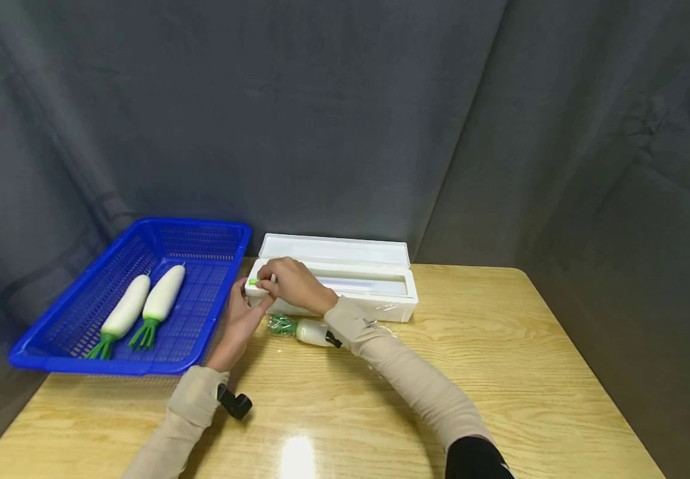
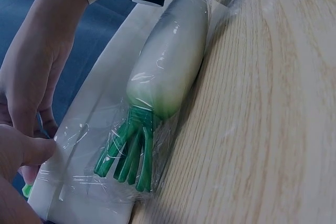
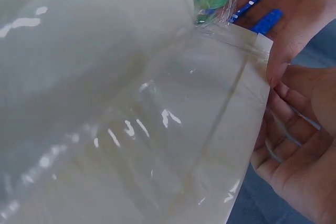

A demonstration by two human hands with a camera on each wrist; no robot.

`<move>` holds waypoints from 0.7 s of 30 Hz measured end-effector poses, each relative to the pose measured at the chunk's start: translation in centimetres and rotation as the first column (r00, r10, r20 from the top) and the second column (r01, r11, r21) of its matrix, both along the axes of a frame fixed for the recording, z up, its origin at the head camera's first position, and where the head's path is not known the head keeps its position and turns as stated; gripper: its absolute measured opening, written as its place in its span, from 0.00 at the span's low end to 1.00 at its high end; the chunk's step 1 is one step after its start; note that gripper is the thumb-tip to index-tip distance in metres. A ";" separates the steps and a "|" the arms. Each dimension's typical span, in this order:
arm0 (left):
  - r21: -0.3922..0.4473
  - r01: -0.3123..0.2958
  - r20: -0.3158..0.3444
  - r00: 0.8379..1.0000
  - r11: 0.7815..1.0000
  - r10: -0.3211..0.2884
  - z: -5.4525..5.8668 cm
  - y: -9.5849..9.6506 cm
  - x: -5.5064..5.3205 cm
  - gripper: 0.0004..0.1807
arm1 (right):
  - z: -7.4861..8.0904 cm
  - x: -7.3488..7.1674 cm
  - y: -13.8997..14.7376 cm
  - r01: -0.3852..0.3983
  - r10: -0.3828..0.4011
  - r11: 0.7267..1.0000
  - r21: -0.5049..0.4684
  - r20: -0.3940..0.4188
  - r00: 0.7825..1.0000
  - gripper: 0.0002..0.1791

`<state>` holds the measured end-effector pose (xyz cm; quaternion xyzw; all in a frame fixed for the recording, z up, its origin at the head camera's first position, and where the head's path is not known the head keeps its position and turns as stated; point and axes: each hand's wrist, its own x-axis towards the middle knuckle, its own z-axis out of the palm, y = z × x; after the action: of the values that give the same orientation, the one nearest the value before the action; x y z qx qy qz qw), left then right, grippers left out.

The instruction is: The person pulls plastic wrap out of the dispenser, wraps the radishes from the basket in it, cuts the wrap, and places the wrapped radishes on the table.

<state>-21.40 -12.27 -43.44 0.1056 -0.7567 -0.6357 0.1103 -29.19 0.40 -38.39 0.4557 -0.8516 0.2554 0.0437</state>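
Observation:
A white cling film box (image 1: 380,306) stands on the table with its lid (image 1: 335,251) raised. My left hand (image 1: 243,326) grips the box's left end, thumb on the front and fingers on the side. Over the same end, my right hand (image 1: 293,286) pinches with curled fingertips at a small green slider (image 1: 253,281), which the fingers partly cover. Along the front of the box lies a white radish (image 2: 170,56) with green stalks (image 2: 134,150), under clear cling film (image 3: 152,124) that drapes over the box front. My right forearm hides part of the radish in the head view.
A blue mesh basket (image 1: 39,362) sits at the left, with two white radishes (image 1: 126,309) inside. Behind the table hangs a dark grey curtain (image 1: 345,120). The wooden table (image 1: 500,346) extends to the right and front. Black wrist cameras (image 1: 235,402) are strapped to both forearms.

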 end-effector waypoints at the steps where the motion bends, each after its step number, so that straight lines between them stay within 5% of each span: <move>1: -0.002 0.001 -0.003 1.000 1.000 -0.001 0.0 0.0 0.0 0.40 | 0.0 0.0 0.1 -0.004 0.004 1.000 -0.002 0.002 1.000 0.07; 21: 0.016 0.008 0.022 1.000 1.000 -0.008 -0.1 -0.2 0.0 0.41 | 0.7 -0.3 0.9 -0.005 0.009 0.997 0.076 -0.050 0.999 0.07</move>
<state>-21.41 -12.44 -43.53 0.1104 -0.7530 -0.6411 0.0987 -29.53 1.35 -37.72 0.4664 -0.8576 0.2116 0.0471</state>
